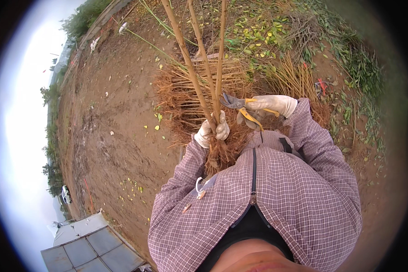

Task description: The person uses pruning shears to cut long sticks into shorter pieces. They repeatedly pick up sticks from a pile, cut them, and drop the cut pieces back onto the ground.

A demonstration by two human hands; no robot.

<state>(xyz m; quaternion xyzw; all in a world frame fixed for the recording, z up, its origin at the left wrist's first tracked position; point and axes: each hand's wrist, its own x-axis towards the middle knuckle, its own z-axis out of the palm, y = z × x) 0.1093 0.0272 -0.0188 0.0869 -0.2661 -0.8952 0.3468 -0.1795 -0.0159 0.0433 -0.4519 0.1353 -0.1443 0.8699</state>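
Note:
My left hand, in a pale work glove, is closed around the lower stems of several bare-root saplings. Their brown roots hang below the fist, close to my checked jacket. My right hand, gloved too, grips a pair of pruning shears with yellow handles. The metal blades point left and are apart, beside the held stems just above my left hand. Whether they touch a stem I cannot tell.
A pile of bare-root saplings lies on the soil ahead, roots toward the left. Another bundle of stems lies to the right, near cut leafy branches. Metal panels stand at lower left, and a white vehicle is farther off.

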